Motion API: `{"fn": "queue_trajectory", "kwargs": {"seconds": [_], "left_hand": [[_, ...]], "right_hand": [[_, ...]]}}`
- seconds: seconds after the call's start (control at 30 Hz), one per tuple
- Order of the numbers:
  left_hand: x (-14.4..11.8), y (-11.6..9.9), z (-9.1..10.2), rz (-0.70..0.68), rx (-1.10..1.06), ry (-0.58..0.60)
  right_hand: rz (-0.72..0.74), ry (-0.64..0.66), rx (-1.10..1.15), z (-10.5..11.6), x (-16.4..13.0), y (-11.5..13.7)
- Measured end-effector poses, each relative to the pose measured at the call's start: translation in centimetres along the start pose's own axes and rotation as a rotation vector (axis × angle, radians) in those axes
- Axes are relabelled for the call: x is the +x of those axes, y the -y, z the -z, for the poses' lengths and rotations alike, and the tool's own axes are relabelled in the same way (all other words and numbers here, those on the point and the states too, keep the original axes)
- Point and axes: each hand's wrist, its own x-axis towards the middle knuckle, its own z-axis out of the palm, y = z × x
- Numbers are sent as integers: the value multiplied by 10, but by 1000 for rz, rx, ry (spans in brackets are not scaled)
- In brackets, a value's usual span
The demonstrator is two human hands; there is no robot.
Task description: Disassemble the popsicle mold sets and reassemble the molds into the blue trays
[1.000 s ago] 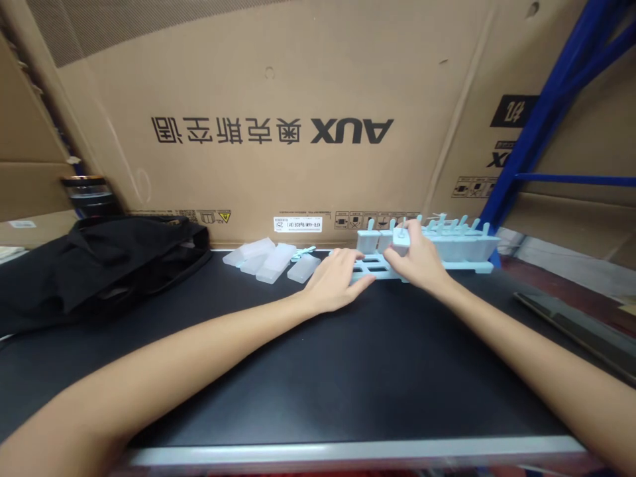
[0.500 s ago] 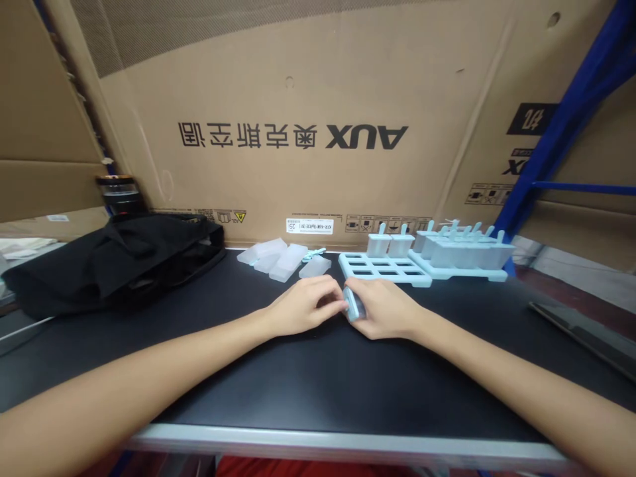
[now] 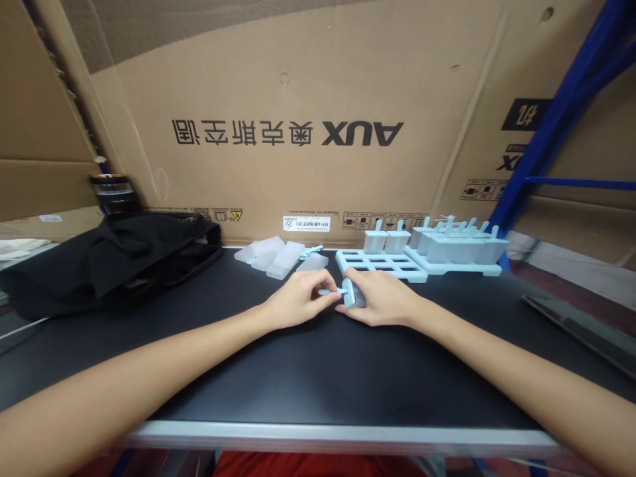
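Bench point(image 3: 318, 377): dark smooth top, pale metal front edge point(image 3: 318, 434). Left, slumped black fabric bag point(image 3: 109, 262). Mid-back, frosted moulds point(image 3: 285, 260) loosely clustered; pale-blue sticks point(image 3: 312, 251) among them. Right of these, two pale-blue racks point(image 3: 456, 269) side by side. Far right, flat dark slab point(image 3: 571, 328).

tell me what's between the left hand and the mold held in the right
In the head view, a light-blue stick spans between the left hand and that mold.

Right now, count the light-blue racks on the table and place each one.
2. One rack lies just beyond the right hand, with two molds at its back; the other rack is to its right, crowded with more molds. No others show.
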Motion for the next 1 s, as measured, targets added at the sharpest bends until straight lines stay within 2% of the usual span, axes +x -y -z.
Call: {"fn": "queue_trajectory", "kwargs": {"seconds": [0.23, 0.4, 0.57, 0.77, 0.9, 1.0], "left_hand": [[5, 10, 16, 13, 47, -164], [6, 22, 26, 43, 124, -193], [6, 28, 24, 56, 129, -145], [3, 24, 25, 27, 434, -118], [1, 14, 24, 3, 633, -5], [0, 9, 19, -11, 668, 101]], "right_hand": [[-2, 31, -42, -7, 1, -12], [26, 48, -41, -8, 2, -14], [-15, 72, -32, -5, 3, -11], [-59, 38, -55, -9, 2, -14], [-49, 39, -115, -12, 2, -16], [-26, 49, -142, -13, 3, -18]]}}
